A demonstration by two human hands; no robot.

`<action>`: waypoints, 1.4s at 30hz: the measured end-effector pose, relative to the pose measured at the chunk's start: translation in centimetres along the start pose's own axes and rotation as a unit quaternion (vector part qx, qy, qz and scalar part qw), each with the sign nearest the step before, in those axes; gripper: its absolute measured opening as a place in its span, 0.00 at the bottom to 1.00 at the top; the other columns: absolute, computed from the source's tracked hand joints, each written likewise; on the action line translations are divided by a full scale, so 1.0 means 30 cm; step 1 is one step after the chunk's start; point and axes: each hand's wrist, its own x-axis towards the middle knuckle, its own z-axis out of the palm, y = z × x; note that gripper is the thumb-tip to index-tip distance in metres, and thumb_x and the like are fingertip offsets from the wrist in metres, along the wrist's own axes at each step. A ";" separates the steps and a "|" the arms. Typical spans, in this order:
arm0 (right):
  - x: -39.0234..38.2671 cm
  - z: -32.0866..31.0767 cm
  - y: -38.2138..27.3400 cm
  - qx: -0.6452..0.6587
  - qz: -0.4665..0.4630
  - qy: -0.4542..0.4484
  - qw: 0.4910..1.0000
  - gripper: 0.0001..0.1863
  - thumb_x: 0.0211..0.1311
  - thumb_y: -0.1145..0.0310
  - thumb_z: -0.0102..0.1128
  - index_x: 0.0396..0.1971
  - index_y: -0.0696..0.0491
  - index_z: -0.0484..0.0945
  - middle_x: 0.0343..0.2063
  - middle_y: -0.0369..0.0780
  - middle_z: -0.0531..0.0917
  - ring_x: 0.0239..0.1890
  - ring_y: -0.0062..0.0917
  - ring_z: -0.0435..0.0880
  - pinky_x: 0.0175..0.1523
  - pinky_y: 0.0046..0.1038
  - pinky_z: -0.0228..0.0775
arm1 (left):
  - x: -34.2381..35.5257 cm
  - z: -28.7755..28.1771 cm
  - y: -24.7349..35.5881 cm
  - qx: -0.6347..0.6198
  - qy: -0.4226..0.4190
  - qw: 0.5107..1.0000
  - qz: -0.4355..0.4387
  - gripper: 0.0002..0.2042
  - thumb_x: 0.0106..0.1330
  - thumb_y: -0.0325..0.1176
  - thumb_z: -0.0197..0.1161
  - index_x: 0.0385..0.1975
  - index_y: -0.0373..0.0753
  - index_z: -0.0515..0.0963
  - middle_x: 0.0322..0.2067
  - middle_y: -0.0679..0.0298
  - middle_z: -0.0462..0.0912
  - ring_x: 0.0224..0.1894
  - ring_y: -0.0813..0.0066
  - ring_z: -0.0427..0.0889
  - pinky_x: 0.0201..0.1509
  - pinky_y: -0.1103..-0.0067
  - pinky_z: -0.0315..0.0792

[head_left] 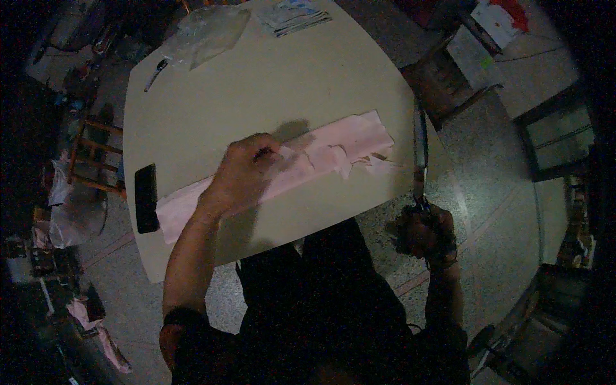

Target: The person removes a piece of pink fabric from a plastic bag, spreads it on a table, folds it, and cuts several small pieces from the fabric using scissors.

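A long strip of folded pink material point(244, 183), paper or cloth, lies slantwise across the cream table, with ragged cut pieces point(346, 157) along its right part. My left hand point(244, 170) is over the middle of the strip, its fingers closed in a pinch on a small pink scrap point(286, 153) at the fingertips. Off the table's right edge, my right hand point(425, 231) grips what look like scissors point(420, 154) by dark handles, the long blades pointing away from me. Dim light partly hides the right fingers.
A black phone point(146, 199) lies at the table's left edge. Farther back are a pen point(156, 76), a clear plastic bag point(212, 35) and folded printed papers point(295, 16). Wooden chairs stand left point(96, 157) and right point(443, 80). Pink scraps point(99, 330) are at lower left.
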 end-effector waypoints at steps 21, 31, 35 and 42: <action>-0.060 -0.077 -0.002 0.068 0.080 0.061 0.993 0.28 0.66 0.44 0.45 0.36 0.58 0.77 0.19 0.36 0.76 0.14 0.21 0.70 0.17 0.25 0.61 | 0.165 0.238 0.025 0.216 -0.112 0.937 0.250 0.15 0.56 0.24 0.61 0.44 0.43 0.76 0.50 0.56 0.76 0.53 0.52 0.73 0.59 0.64 0.68; -0.034 -0.102 0.024 0.086 0.064 0.047 0.993 0.26 0.64 0.46 0.49 0.39 0.58 0.76 0.24 0.37 0.78 0.16 0.20 0.72 0.18 0.23 0.64 | 0.252 0.248 0.106 0.147 -0.146 0.962 0.176 0.13 0.58 0.26 0.62 0.44 0.40 0.75 0.41 0.53 0.79 0.48 0.51 0.76 0.56 0.66 0.70; -0.030 -0.107 0.019 0.187 0.060 0.045 0.980 0.15 0.58 0.62 0.63 0.35 0.58 0.74 0.30 0.45 0.82 0.18 0.22 0.77 0.20 0.25 0.68 | 0.245 0.336 0.161 0.140 -0.139 0.960 0.200 0.19 0.61 0.26 0.61 0.54 0.43 0.73 0.52 0.56 0.76 0.51 0.59 0.77 0.56 0.69 0.72; -0.003 -0.168 0.037 0.154 0.112 0.068 0.979 0.10 0.59 0.66 0.62 0.33 0.57 0.75 0.29 0.45 0.83 0.16 0.22 0.75 0.19 0.24 0.67 | 0.261 0.450 0.181 0.122 -0.174 0.968 0.134 0.14 0.66 0.31 0.55 0.51 0.40 0.74 0.49 0.53 0.75 0.51 0.56 0.76 0.56 0.67 0.70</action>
